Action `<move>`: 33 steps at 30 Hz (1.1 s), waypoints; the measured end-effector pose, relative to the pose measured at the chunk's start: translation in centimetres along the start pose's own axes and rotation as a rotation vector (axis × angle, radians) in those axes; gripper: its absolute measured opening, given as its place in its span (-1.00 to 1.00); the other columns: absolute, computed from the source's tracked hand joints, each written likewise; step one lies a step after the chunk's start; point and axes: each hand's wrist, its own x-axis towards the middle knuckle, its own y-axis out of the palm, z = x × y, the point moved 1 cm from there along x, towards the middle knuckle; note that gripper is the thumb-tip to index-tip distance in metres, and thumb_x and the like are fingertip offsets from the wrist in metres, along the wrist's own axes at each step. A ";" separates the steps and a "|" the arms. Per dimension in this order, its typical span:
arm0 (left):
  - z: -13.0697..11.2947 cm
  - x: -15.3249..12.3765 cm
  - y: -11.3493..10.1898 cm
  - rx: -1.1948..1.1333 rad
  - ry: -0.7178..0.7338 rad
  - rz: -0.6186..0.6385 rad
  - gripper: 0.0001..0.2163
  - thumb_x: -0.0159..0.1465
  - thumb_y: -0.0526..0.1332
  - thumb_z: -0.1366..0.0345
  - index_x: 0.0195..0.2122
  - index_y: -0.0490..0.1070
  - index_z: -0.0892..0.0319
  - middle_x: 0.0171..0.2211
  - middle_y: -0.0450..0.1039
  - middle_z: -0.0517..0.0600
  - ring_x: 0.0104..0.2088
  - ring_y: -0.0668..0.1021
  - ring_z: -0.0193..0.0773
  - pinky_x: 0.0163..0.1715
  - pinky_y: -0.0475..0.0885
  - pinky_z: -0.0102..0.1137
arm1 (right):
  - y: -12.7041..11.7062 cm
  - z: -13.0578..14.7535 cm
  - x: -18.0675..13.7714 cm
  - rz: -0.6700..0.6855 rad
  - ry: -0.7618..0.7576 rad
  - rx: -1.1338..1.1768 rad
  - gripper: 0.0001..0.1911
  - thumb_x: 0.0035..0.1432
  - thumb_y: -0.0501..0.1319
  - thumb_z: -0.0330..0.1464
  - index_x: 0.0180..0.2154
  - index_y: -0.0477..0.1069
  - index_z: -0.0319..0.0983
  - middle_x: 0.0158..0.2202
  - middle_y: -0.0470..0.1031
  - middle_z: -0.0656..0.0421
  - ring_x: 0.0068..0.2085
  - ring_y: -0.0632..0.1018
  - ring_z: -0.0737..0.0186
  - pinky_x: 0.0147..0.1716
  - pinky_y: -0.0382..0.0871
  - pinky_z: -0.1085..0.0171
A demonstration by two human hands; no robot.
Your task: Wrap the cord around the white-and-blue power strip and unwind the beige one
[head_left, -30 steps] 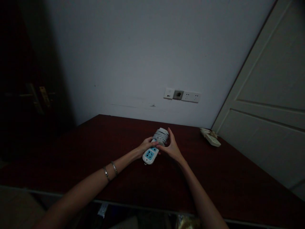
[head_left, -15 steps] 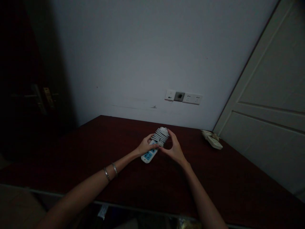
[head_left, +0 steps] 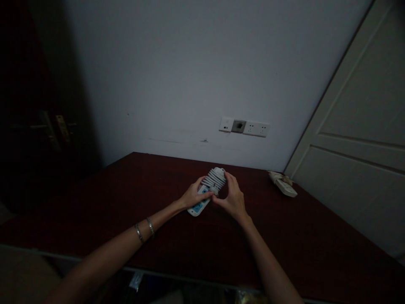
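Observation:
A white power strip [head_left: 198, 208] with blue socket faces lies tilted over the dark red tabletop, its near end toward me. Its pale cord [head_left: 213, 179] is wound in several turns around the far half. My left hand [head_left: 193, 195] grips the strip from the left, thumb across the top near the windings. On the right side, my right hand [head_left: 234, 198] curves around the coiled part, with thumb and fingertips touching the plug end and the far end of the coil. The strip's underside is hidden.
Another pale power strip [head_left: 284, 187] with its cord wrapped round it lies at the table's back right. Wall sockets [head_left: 255, 128] sit above the tabletop [head_left: 152, 177]. A white panelled door [head_left: 357, 156] borders the right; a dark door with a handle [head_left: 49, 128] stands left.
The right fingers have shifted slightly along the wound cord, and the strip has tilted a little. Both hands keep nearly the same place.

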 end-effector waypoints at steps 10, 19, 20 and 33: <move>0.2 1.1 0.9 -0.470 -0.157 -0.011 -0.33 -0.15 0.42 0.30 0.00 0.21 0.28 -0.24 0.47 0.08 -0.34 0.54 -0.19 -0.31 0.43 -0.32 | 0.4 -0.3 0.1 -0.106 -0.015 0.085 -0.55 0.05 0.21 -0.22 0.00 0.28 -0.16 0.16 0.16 0.02 0.11 0.32 0.06 -0.04 0.38 0.09; 0.3 1.2 0.6 -0.450 -0.176 -0.102 -0.20 -0.19 0.40 0.43 0.11 0.10 0.34 -0.22 0.46 0.12 -0.28 0.54 -0.19 -0.23 0.41 -0.31 | 0.1 -0.8 0.1 -0.032 -0.098 0.048 -0.59 0.03 0.24 -0.17 -0.07 0.38 -0.15 0.14 0.18 0.03 0.11 0.33 0.05 -0.02 0.38 0.11; 0.2 1.3 0.6 -0.433 -0.192 -0.124 -0.18 -0.18 0.40 0.44 0.13 0.06 0.34 -0.22 0.47 0.13 -0.29 0.54 -0.20 -0.25 0.40 -0.32 | 0.2 -0.9 0.1 -0.027 -0.093 0.048 -0.60 0.04 0.24 -0.17 -0.06 0.38 -0.15 0.14 0.18 0.03 0.11 0.33 0.05 -0.02 0.38 0.11; -0.6 1.1 0.6 -0.331 -0.197 -0.142 -0.57 -0.13 0.38 0.41 -0.18 0.40 0.29 -0.29 0.52 0.04 -0.35 0.54 -0.25 -0.39 0.41 -0.45 | 0.9 -1.0 -0.1 -0.086 -0.011 0.073 -0.62 0.09 0.19 -0.19 -0.06 0.34 -0.16 0.11 0.23 0.04 0.10 0.33 0.07 -0.02 0.36 0.10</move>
